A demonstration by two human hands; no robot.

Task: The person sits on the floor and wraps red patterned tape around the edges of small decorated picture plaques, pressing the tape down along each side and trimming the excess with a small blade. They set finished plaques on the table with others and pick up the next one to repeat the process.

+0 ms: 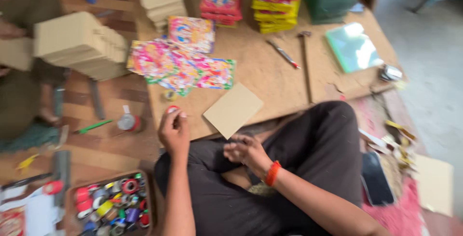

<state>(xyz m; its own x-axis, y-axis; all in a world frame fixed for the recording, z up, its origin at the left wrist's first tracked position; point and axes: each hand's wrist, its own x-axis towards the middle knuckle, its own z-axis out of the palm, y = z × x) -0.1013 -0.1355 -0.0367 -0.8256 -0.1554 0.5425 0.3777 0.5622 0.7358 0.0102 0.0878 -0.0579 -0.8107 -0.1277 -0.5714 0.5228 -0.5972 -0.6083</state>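
A small red ring (172, 109), seemingly a tape roll, is pinched at the fingertips of the left hand (174, 131), which is raised over the near edge of the tabletop (270, 79). The ring sits at the very top of that hand, just above the knuckles. The right hand (245, 150) is held lower, over the lap, with its fingers curled loosely; whether anything is gripped in it cannot be told through the blur. A plain cardboard square (233, 109) lies on the tabletop between and just beyond the two hands, touched by neither. Bright printed sheets (181, 65) are spread farther back, above the left hand. A box of tape rolls (112, 205) is seen on the floor, beside the left forearm.
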